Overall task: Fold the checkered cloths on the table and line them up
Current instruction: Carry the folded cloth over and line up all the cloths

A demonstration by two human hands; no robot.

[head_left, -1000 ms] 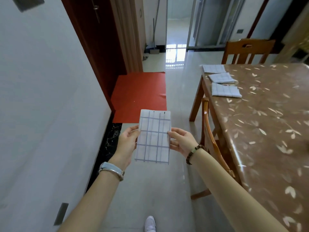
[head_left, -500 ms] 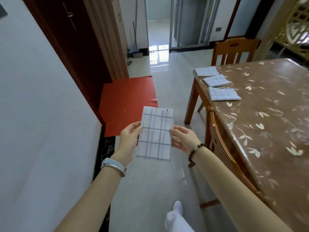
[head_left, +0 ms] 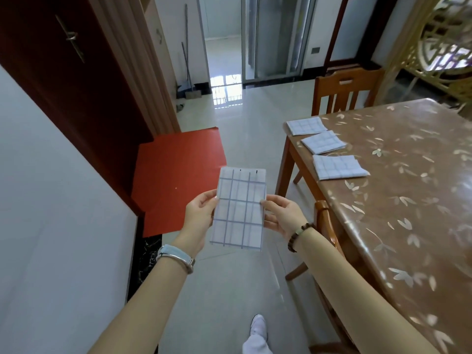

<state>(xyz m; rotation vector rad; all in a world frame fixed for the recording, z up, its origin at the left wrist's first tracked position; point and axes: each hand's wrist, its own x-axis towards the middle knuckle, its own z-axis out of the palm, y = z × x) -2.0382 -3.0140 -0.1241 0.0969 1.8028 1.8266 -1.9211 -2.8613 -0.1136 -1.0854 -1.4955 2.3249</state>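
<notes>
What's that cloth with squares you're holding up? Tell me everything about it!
The held cloth is thin white fabric crossed by blue lines that make squares, with two small dark marks near its top edge. It looks folded into a tall, narrow rectangle, held upright in the air, left of the table and not touching it. The left hand pinches its left edge and the right hand its right edge, about halfway up.

Pinch grips: left hand [head_left: 200,216], right hand [head_left: 281,215].
</notes>
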